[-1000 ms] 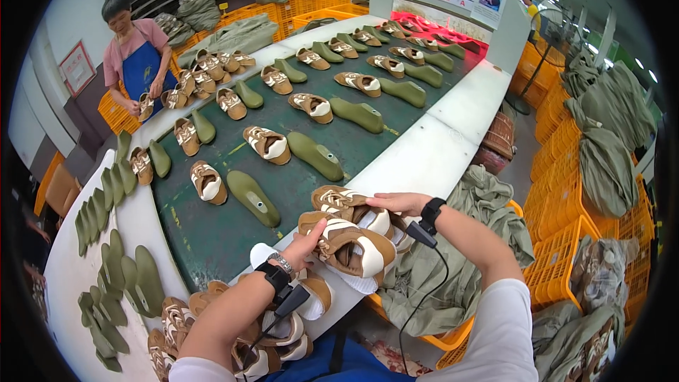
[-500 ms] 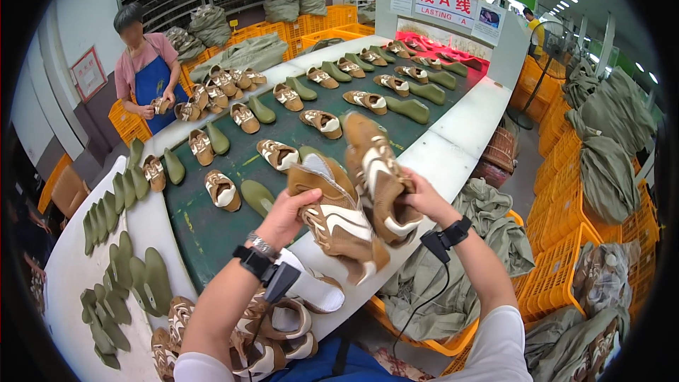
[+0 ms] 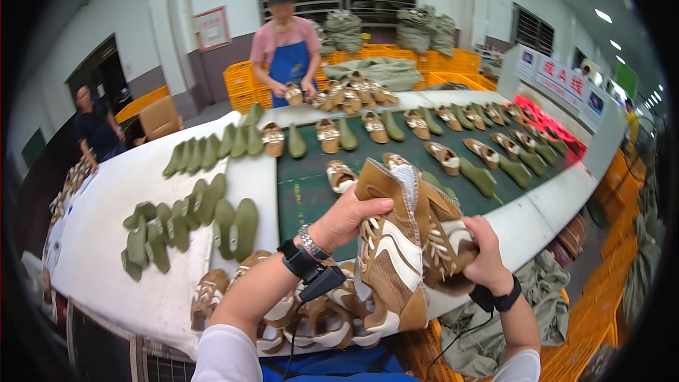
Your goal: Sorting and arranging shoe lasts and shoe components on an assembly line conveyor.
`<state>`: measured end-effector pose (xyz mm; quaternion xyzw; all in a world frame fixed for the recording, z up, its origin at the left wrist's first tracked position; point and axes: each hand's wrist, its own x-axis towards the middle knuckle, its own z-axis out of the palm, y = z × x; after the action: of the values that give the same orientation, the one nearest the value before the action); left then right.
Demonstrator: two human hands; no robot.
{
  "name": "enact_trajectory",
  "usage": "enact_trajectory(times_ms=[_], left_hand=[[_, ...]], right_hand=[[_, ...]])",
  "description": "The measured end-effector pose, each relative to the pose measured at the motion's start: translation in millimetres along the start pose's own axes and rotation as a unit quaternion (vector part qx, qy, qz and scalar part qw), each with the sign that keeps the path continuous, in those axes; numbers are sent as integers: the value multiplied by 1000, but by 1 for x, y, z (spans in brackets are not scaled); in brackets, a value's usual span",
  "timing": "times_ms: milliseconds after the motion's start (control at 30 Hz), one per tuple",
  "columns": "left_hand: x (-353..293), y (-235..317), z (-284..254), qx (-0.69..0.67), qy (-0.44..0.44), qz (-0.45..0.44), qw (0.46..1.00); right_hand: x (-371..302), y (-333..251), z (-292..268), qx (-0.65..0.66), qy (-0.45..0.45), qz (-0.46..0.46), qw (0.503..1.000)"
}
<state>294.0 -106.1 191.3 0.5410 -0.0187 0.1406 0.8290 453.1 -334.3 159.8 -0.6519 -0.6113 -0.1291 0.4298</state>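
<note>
My left hand (image 3: 348, 221) grips a brown sneaker upper (image 3: 396, 262) with white stripes, thumb over its top edge, held upright in front of me. Closed round the opening of a second brown sneaker upper (image 3: 444, 244) is my right hand (image 3: 488, 257). The left one partly covers this second upper, and the two overlap. Below them, several brown and white sneaker uppers (image 3: 322, 322) lie heaped at the near table edge, partly hidden by my left forearm. Beyond, sneaker uppers (image 3: 443, 158) and green shoe lasts (image 3: 479, 177) lie in rows on a dark green belt (image 3: 311, 198).
Green lasts (image 3: 244, 228) stand in groups on the white table (image 3: 92, 240) at left. Across the belt a person in a blue apron (image 3: 286, 64) handles a shoe beside a pile. Another person (image 3: 97, 127) stands far left. Orange crates (image 3: 587, 339) and grey-green cloth (image 3: 523, 311) are at right.
The view has swung left, so more of the white table and a second person show. The two uppers have come closer together, the right one now partly behind the left.
</note>
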Motion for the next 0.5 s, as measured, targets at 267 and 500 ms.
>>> enact_trajectory(times_ms=[267, 500], left_hand=[[-80, 39, -11, -22, 37, 20, 999], [-96, 20, -13, -89, 72, -50, 992]], right_hand=[[18, -71, 5, 319, -310, 132, 886], [-18, -63, 25, 516, -254, 199, 794]])
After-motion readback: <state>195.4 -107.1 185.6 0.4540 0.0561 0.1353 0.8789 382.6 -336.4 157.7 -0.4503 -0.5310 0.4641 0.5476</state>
